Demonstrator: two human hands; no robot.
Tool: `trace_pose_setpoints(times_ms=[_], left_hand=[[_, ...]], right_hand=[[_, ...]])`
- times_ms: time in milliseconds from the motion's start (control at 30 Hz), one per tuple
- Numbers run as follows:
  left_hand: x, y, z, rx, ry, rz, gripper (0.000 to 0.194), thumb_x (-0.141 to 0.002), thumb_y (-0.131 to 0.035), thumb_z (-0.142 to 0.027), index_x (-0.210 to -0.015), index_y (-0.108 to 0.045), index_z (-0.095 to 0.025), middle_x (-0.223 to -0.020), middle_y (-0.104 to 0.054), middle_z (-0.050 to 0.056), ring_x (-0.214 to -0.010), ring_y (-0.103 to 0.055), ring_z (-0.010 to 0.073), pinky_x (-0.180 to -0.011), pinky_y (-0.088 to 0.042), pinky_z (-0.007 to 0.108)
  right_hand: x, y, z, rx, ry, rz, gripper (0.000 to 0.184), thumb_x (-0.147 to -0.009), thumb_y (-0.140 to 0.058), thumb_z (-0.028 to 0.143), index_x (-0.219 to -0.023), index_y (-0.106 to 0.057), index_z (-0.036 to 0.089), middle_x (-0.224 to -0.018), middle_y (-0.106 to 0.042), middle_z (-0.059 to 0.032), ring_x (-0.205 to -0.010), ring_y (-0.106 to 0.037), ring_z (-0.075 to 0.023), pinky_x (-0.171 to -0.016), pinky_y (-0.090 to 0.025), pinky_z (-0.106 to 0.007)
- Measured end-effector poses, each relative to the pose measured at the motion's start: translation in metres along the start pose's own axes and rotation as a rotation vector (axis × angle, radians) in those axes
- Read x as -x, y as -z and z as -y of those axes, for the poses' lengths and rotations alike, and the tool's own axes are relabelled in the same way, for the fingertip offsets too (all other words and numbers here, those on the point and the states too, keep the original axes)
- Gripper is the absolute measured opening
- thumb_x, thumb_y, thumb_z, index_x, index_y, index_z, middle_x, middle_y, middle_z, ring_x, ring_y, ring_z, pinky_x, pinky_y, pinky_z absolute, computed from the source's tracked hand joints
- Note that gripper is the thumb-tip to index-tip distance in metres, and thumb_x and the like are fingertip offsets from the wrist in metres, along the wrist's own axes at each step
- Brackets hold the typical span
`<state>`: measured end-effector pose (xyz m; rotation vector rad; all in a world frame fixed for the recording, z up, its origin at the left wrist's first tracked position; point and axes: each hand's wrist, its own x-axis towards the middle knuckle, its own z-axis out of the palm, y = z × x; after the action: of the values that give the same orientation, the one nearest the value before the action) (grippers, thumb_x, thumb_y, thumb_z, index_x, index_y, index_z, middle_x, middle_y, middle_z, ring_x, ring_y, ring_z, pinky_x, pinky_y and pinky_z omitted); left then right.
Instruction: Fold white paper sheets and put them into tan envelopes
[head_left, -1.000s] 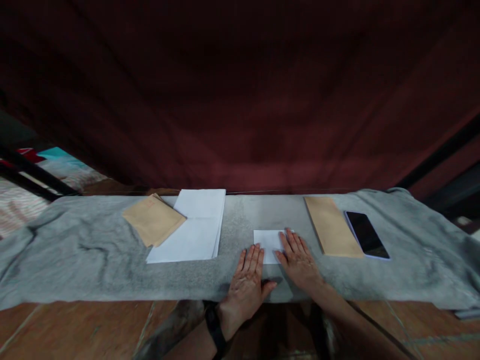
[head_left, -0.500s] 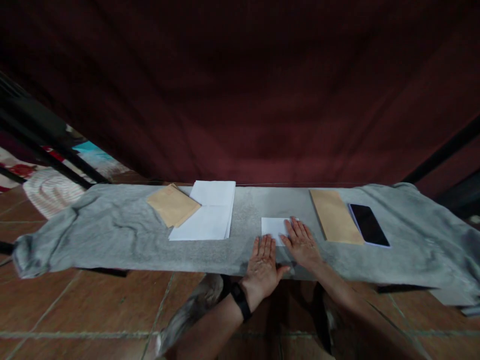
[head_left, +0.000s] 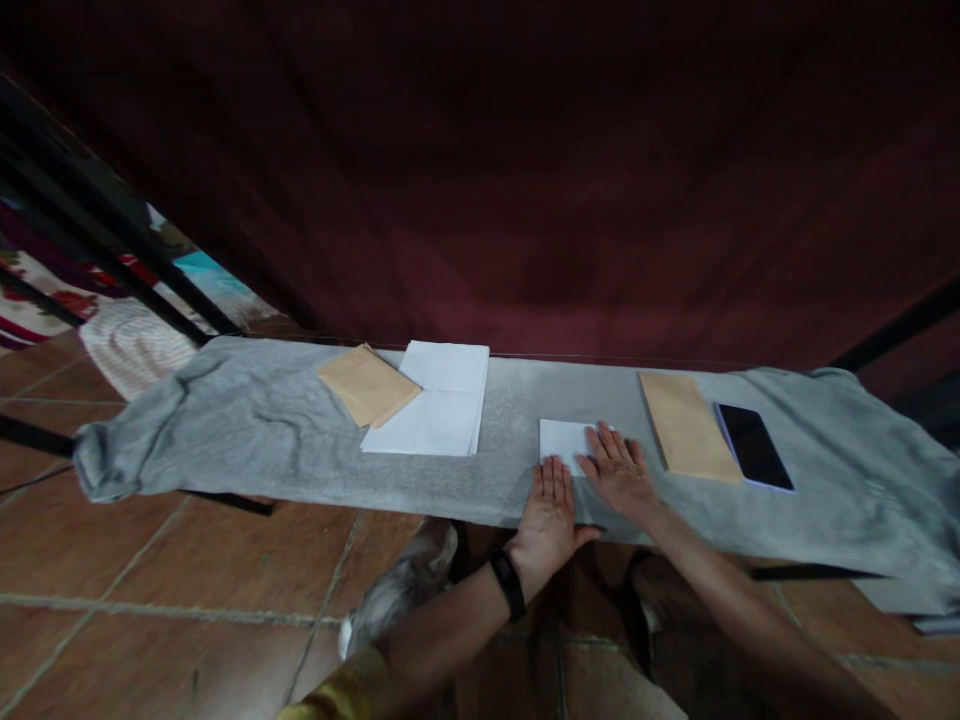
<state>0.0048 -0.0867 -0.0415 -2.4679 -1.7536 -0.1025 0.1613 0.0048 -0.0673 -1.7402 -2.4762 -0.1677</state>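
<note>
A small white piece of paper (head_left: 564, 437), apparently folded, lies flat on the grey cloth near the front edge. My left hand (head_left: 549, 515), with a dark band on its wrist, rests flat with fingers stretched over the paper's lower edge. Spread over the paper's right side are the fingers of my right hand (head_left: 619, 470). Parts of the paper are hidden beneath both hands. Left of them lies a stack of white sheets (head_left: 442, 405) with a crease across it. Brown envelopes (head_left: 367, 384) overlap the stack's left corner.
A grey cloth (head_left: 277, 440) covers the long narrow bench. On the right lie a larger brown envelope (head_left: 688, 425) and a dark-screened phone (head_left: 754, 445). A dark red curtain (head_left: 525, 200) hangs behind. Black metal bars (head_left: 172, 310) stand at the left.
The camera view has shifted and tilted slightly, so everything appears moved to the right. Both hands stay flat on the paper, almost in the same place.
</note>
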Motion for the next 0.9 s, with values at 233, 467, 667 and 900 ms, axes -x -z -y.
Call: trace_pose_setpoints(times_ms=[233,467,667,900], left_hand=[[-0.001,-0.001,-0.002,0.021,0.000,0.027,0.100,-0.089,-0.055,-0.069,-0.150,-0.035,0.008,-0.155,-0.035,0.034,-0.149,-0.030,0.0405,-0.122,-0.026,0.052],[0.002,0.010,0.010,0.201,0.022,0.002,0.065,-0.101,-0.039,-0.042,-0.148,-0.041,0.003,-0.154,-0.043,0.026,-0.147,-0.037,0.0332,-0.120,-0.033,0.047],[-0.016,0.024,0.025,0.299,0.172,-0.055,0.048,-0.100,-0.033,-0.025,-0.142,-0.052,-0.009,-0.149,-0.053,0.017,-0.139,-0.050,0.0270,-0.115,-0.041,0.044],[-0.057,0.002,0.025,0.262,0.135,-0.088,0.061,-0.104,-0.028,-0.043,-0.154,-0.035,-0.008,-0.159,-0.038,0.018,-0.151,-0.028,0.0298,-0.121,-0.029,0.055]], right_hand=[[-0.002,0.003,0.021,-0.132,0.140,-0.037,0.055,-0.105,-0.026,0.038,-0.154,-0.040,0.016,-0.164,-0.031,-0.0126,-0.150,-0.030,-0.0278,-0.121,-0.024,-0.049],[0.004,-0.006,0.027,-0.156,0.192,-0.084,0.052,-0.105,-0.029,0.033,-0.155,-0.038,0.021,-0.165,-0.027,-0.0092,-0.152,-0.024,-0.0261,-0.122,-0.023,-0.051],[0.002,-0.016,0.029,-0.132,0.122,-0.164,0.054,-0.104,-0.035,0.035,-0.155,-0.039,0.015,-0.164,-0.029,-0.0150,-0.151,-0.029,-0.0285,-0.121,-0.029,-0.050],[0.004,-0.020,0.034,-0.070,0.115,-0.170,0.067,-0.094,-0.035,0.013,-0.160,-0.022,0.016,-0.164,-0.028,-0.0124,-0.151,-0.029,-0.0248,-0.124,-0.025,-0.047]])
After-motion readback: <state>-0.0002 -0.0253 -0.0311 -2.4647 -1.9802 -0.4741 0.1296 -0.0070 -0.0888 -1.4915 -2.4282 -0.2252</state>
